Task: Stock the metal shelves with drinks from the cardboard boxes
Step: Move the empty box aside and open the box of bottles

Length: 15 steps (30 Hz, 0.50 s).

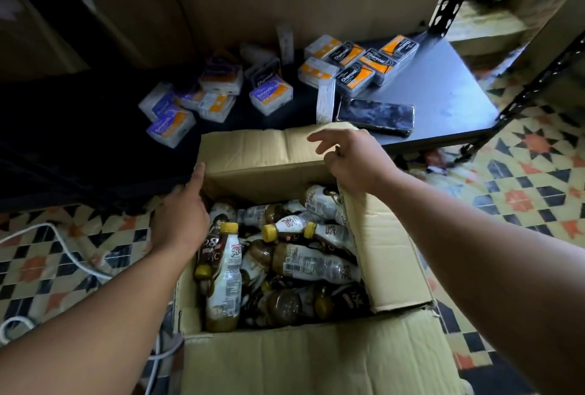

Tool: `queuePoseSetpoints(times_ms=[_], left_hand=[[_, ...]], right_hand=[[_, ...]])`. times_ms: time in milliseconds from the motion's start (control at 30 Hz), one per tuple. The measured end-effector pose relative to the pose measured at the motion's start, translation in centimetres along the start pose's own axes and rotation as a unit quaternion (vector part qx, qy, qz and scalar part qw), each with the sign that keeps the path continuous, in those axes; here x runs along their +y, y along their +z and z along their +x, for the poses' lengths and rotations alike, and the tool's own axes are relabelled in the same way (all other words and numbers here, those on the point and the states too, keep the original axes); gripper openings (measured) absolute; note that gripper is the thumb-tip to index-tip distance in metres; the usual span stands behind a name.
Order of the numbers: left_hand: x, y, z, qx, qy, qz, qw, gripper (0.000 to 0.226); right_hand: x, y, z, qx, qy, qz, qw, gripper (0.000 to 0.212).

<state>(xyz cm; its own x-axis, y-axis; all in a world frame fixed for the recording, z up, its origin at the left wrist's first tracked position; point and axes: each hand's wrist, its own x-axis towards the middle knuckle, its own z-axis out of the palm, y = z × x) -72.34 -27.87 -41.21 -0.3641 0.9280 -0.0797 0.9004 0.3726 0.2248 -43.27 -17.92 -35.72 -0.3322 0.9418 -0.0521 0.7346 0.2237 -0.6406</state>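
An open cardboard box (316,359) holds jumbled yellow-capped drink bottles (223,271), just beside a low dark metal shelf (443,90).

Left hand (180,222): bare; the forearm behind its wrist is uncovered as far as the edge of view. Right hand (357,163): bare; the forearm behind its wrist is likewise uncovered. The fingernails are too small to assess.
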Motion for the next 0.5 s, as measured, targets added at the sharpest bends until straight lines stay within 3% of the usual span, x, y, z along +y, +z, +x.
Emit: queuePoseSetpoints(times_ms=[100,267,500], left_hand=[[0.2,0.0,-0.8,-0.028,-0.008,0.012,0.999,0.078],[0.4,0.3,-2.6,-0.055,-0.015,0.031,0.998,0.082],[1.0,-0.5,-4.0,-0.066,-0.009,-0.035,0.997,0.077]], right_hand=[[-0.5,-1.1,-0.2,-0.015,-0.004,-0.034,0.999,0.057],[-1.8,-4.6,-0.2,-0.082,-0.012,-0.193,0.978,0.065],[0.3,-8.1,-1.9,-0.012,-0.021,-0.275,0.961,0.073]])
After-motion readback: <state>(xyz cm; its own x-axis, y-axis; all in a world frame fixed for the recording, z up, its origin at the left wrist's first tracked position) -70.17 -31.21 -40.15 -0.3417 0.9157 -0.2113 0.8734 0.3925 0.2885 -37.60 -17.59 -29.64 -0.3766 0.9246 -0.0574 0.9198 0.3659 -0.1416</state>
